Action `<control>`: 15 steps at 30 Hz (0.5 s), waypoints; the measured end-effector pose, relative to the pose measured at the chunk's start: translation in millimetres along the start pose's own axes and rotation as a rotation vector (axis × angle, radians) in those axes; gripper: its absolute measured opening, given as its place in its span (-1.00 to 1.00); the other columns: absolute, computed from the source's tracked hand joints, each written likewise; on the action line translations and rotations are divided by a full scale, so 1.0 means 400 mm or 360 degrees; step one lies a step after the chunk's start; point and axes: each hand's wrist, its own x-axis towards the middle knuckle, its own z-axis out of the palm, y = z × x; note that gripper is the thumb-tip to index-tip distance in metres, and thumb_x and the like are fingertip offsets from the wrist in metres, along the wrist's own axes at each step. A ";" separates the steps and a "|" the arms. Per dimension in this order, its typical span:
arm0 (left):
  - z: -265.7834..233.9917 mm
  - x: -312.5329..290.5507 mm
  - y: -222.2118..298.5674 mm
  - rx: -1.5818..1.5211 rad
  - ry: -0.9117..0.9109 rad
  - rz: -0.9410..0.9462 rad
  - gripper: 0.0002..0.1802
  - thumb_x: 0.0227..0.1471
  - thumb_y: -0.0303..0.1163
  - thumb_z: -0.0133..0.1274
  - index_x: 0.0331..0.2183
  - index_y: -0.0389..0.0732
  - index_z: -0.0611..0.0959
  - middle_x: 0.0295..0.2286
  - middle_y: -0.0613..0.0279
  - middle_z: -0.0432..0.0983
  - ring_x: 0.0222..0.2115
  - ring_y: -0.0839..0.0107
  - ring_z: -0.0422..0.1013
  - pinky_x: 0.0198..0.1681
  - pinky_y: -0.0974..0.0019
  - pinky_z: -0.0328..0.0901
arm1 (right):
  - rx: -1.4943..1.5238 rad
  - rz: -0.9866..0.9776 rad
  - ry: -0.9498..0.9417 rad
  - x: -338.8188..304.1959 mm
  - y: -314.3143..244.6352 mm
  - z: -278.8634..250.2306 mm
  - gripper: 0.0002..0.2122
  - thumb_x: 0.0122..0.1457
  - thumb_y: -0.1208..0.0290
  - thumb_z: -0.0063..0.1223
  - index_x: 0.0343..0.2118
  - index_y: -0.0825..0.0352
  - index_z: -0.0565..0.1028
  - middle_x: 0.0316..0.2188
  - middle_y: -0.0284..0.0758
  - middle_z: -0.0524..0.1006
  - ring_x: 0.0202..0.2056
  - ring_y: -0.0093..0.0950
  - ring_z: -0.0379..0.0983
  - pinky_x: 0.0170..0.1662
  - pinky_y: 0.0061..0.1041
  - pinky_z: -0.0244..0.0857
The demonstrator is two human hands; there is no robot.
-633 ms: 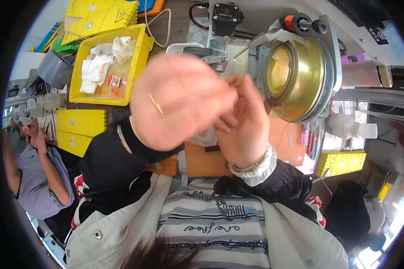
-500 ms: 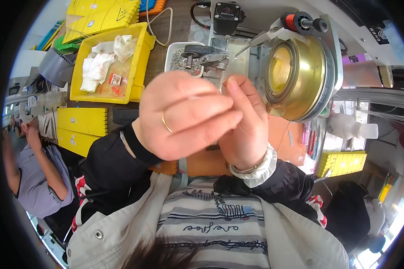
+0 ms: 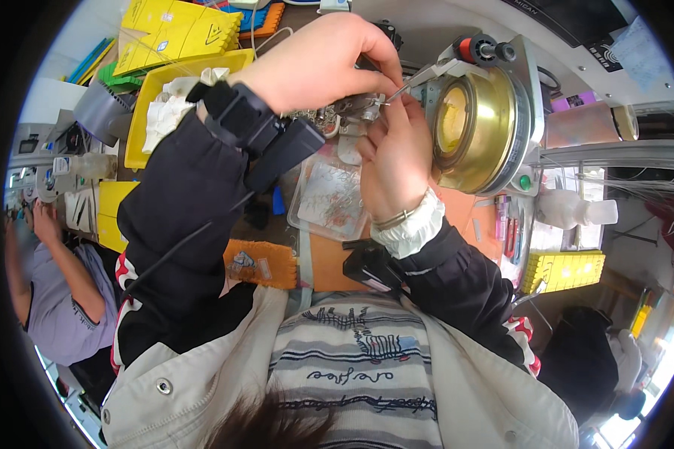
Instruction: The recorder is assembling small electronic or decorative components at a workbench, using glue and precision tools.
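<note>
My left hand (image 3: pixel 318 63) reaches over the far side of the bench, its fingers bent down and pinched. Just below, my right hand (image 3: pixel 398 161) is raised with thumb and forefinger pressed together, the other fingers curled. Their fingertips meet at the tip of a thin metal guide arm (image 3: pixel 425 76), beside a brass-coloured drum (image 3: pixel 454 123). Whatever the fingers pinch is too small to make out. Under my left hand a metal clamp-like fitting (image 3: pixel 363 107) partly shows, with a tray of small metal parts mostly hidden behind the wrist.
A clear plastic box (image 3: pixel 296 217) with fine wire-like pieces lies nearer me. Left of it is an orange serrated board (image 3: pixel 277 263). A yellow bin (image 3: pixel 137 150) holds crumpled tissue. A red-and-black spool (image 3: pixel 472 50) tops the machine. Another person (image 3: pixel 75 299) works at far left.
Both hands have moved away from me, from mid-bench to the guide arm's tip. My left wrist has turned over, and the clear box and orange board have come into view.
</note>
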 end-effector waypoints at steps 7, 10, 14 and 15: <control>0.114 -0.149 0.081 0.0496 0.0986 0.0651 -0.81 -0.14 -0.63 0.15 -0.36 -0.23 0.59 -0.29 0.17 0.58 -0.21 0.11 0.49 -0.19 0.13 0.37 | 0.0415 0.0319 -0.0319 -0.092 -0.015 -0.057 -0.72 0.34 0.15 -0.14 -0.09 0.27 0.35 -0.51 -0.54 0.27 -0.65 -0.75 0.00 -0.59 -0.70 -0.12; 0.181 -0.178 0.100 0.0529 0.1025 0.0792 -0.68 -0.31 -0.56 0.23 -0.35 -0.18 0.62 -0.25 0.27 0.57 -0.18 0.20 0.47 -0.24 0.14 0.39 | 0.0296 0.0313 -0.0315 -0.121 -0.027 -0.053 -0.72 0.34 0.15 -0.16 -0.10 0.26 0.37 -0.54 -0.56 0.28 -0.64 -0.77 0.01 -0.59 -0.71 -0.10; 0.223 -0.187 0.083 0.0603 0.1258 0.0852 -0.66 -0.25 -0.49 0.25 -0.28 -0.16 0.65 -0.19 0.25 0.51 -0.13 0.17 0.42 -0.22 0.16 0.38 | 0.0153 0.0263 -0.0489 -0.140 -0.035 -0.068 -0.85 0.35 0.28 -0.14 -0.23 0.22 0.40 -0.59 -0.60 0.25 -0.63 -0.80 0.01 -0.59 -0.73 -0.11; 0.225 -0.185 0.084 0.0596 0.1269 0.0864 -0.66 -0.25 -0.49 0.25 -0.28 -0.16 0.65 -0.19 0.25 0.51 -0.13 0.17 0.42 -0.22 0.16 0.38 | 0.0120 0.0202 -0.0523 -0.139 -0.037 -0.069 -0.88 0.35 0.32 -0.13 -0.27 0.22 0.40 -0.59 -0.60 0.24 -0.63 -0.80 0.01 -0.59 -0.73 -0.11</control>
